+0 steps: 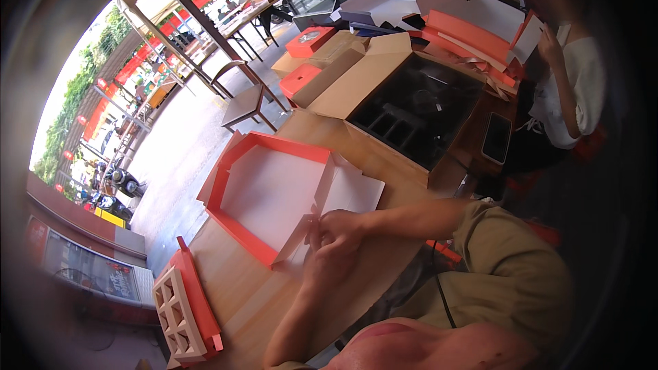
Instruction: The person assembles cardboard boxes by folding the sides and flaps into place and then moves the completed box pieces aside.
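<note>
On the desk, an orange-rimmed box is lying with its white inside facing up. Along the left, far and lower edges, orange walls are already standing, while on the right a white flap is lying outward, apparently left unfolded. At that side, the left hand and right hand are being held together, fingers curled; whether card is being pinched cannot be told.

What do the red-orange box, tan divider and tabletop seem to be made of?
Box: probably smooth paperboard; thin, folded walls. Divider: likely matte cardboard; plain tan, small compartments. Tabletop: satin wood or laminate; streaky grain shows, but which is unclear.
</note>
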A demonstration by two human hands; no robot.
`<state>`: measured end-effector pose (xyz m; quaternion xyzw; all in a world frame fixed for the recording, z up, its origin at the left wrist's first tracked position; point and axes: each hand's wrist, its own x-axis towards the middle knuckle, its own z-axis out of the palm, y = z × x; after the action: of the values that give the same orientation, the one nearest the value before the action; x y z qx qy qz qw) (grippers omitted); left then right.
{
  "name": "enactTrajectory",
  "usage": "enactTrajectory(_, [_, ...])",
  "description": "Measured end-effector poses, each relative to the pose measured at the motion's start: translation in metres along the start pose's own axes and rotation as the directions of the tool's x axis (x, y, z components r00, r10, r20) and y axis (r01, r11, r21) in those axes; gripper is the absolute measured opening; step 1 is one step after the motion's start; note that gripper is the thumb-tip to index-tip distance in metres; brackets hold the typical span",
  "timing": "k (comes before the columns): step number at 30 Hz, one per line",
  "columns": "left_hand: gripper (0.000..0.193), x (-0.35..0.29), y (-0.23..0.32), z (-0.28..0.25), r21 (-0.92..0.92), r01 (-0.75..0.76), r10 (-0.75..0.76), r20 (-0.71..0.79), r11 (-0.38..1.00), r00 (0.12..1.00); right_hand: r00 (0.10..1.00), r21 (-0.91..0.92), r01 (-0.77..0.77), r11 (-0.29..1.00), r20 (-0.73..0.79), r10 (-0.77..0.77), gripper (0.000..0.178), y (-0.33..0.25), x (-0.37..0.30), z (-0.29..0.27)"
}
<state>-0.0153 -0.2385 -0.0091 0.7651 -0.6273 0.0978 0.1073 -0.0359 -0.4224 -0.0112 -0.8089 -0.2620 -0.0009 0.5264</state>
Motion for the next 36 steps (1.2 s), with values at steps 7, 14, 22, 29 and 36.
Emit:
enactTrajectory(7, [0.072, -0.008, 0.005, 0.015, -0.339, 0.265, -0.302, -0.062, 0.903, 0.951, 0.983, 0.085, 0.15, 0.985, -0.124, -0.139, 0.058, 0.015, -0.002, 0.016])
enactTrajectory(14, [0.071, -0.003, 0.004, 0.017, -0.111, 0.037, -0.069, -0.297, 0.993, 0.952, 0.998, -0.385, 0.051, 0.922, -0.006, -0.058, 0.054, 0.009, -0.004, 0.026])
enactTrajectory(22, [0.073, -0.014, 0.006, 0.022, -0.243, 0.144, -0.181, -0.138, 0.959, 0.974, 0.991, -0.443, 0.115, 0.889, -0.005, -0.13, 0.051, 0.008, -0.003, 0.017])
enactTrajectory(29, [0.057, -0.001, 0.017, -0.084, -0.197, 0.235, -0.223, 0.082, 0.952, 0.971, 0.958, -0.205, 0.238, 0.949, 0.212, -0.195, 0.053, 0.012, 0.001, -0.004])
enactTrajectory(36, [0.034, -0.044, -0.093, -0.105, -0.096, 0.362, -0.37, -0.387, 0.927, 0.845, 0.971, -0.431, 0.201, 0.88, 0.205, -0.122, 0.052, 0.007, 0.001, -0.003])
